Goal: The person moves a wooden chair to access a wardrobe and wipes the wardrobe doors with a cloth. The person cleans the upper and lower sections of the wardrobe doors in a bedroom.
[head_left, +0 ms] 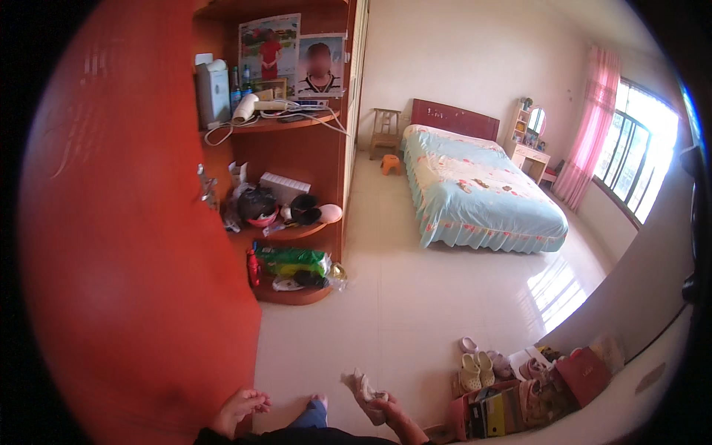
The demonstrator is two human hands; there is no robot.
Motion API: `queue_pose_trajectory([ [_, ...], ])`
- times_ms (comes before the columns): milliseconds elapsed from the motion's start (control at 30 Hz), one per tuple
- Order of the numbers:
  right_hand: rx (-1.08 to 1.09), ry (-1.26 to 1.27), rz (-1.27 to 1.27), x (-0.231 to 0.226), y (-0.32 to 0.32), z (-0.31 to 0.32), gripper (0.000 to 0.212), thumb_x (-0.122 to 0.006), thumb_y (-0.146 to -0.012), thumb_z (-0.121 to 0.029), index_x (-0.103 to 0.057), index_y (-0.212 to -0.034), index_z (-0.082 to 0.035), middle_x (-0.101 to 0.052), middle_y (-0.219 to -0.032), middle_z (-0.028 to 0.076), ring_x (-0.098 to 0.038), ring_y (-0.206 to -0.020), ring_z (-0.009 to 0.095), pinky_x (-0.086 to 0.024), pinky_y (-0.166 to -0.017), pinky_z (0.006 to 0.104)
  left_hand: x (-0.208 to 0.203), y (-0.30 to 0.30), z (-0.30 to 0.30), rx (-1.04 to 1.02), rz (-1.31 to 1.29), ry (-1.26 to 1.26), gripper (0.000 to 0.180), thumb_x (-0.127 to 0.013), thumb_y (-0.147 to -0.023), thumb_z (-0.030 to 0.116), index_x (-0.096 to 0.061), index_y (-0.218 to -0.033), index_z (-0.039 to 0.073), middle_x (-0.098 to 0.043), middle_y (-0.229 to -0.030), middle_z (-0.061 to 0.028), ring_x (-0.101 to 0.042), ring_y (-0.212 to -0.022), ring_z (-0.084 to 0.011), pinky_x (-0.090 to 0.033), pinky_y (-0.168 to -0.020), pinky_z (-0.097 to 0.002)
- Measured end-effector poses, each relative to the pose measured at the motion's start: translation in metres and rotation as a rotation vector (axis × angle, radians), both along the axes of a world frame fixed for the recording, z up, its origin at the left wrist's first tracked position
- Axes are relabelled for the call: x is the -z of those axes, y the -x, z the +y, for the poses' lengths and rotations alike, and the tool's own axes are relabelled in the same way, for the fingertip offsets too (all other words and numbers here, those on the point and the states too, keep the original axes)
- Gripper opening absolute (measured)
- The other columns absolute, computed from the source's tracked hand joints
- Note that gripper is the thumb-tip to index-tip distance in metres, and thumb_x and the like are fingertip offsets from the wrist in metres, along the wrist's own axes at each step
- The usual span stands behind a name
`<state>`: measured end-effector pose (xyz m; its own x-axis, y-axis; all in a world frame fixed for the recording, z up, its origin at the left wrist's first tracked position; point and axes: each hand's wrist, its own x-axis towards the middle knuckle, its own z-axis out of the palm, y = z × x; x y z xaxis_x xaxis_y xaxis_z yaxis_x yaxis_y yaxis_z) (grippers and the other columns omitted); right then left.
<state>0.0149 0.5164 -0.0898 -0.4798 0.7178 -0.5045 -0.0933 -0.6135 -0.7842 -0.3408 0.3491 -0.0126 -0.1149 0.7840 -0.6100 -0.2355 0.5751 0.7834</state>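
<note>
At the lower edge, my right hand (386, 407) is closed around a crumpled whitish cloth (359, 388), whose loose end sticks up past the fingers. My left hand (243, 407) is low in front of the red door (141, 245), its fingers curled together with nothing visible in them. Between the two hands, my foot (319, 398) and a blue trouser leg show below. The pale tiled floor (356, 311) stretches ahead.
Left of centre, corner shelves (297, 298) hold a hair dryer (245, 109), bottles, bags and a green pack (293, 261). A bed (482, 185) stands farther back, near a stool (390, 164) and a window (638, 144). Shoes (475, 371) and boxes (495, 414) crowd the lower right wall.
</note>
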Motion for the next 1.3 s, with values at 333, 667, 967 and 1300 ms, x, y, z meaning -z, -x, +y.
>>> queue_pose_trajectory([
  [333, 0.306, 0.005, 0.004, -0.018, -0.028, 0.21, 0.029, -0.058, -0.074, -0.012, -0.056, -0.1, 0.001, -0.06, -0.085, 0.006, -0.057, -0.07, 0.015, -0.046, -0.061, 0.0256, 0.043, 0.045, 0.39, 0.338, -0.059, -0.125, 0.022, -0.052, -0.088, 0.017, -0.057, -0.102, 0.001, -0.062, -0.091, -0.0062, -0.06, -0.075, -0.0125, -0.046, -0.067, -0.0242],
  [667, 0.665, 0.151, -0.03, 0.037, -0.089, 0.404, 0.024, -0.058, -0.076, -0.009, -0.057, -0.099, -0.002, -0.06, -0.081, 0.006, -0.058, -0.068, 0.016, -0.047, -0.054, 0.0253, 0.057, -0.035, 0.703, 0.651, -0.071, -0.103, 0.025, -0.055, -0.087, 0.018, -0.055, -0.106, 0.002, -0.062, -0.091, -0.005, -0.06, -0.074, -0.0114, -0.046, -0.067, -0.0215],
  [967, 0.35, 0.008, -0.04, -0.024, -0.047, 0.756, 0.034, -0.059, -0.071, -0.004, -0.051, -0.104, 0.0, -0.058, -0.092, 0.011, -0.059, -0.081, 0.021, -0.049, -0.071, 0.0318, 0.012, -0.015, 0.875, 0.326, -0.026, -0.132, 0.02, -0.052, -0.089, 0.018, -0.056, -0.102, 0.004, -0.061, -0.093, -0.0041, -0.059, -0.079, -0.0119, -0.045, -0.069, -0.0238],
  [1300, 0.273, 0.027, -0.035, -0.011, 0.012, 1.042, 0.039, -0.062, -0.069, -0.002, -0.049, -0.106, 0.0, -0.058, -0.093, 0.012, -0.059, -0.082, 0.023, -0.049, -0.072, 0.0328, 0.051, 0.055, 1.101, 0.064, -0.056, 0.03, 0.015, -0.05, -0.089, 0.014, -0.057, -0.099, 0.005, -0.061, -0.09, -0.0052, -0.06, -0.078, -0.0134, -0.045, -0.067, -0.0241],
])
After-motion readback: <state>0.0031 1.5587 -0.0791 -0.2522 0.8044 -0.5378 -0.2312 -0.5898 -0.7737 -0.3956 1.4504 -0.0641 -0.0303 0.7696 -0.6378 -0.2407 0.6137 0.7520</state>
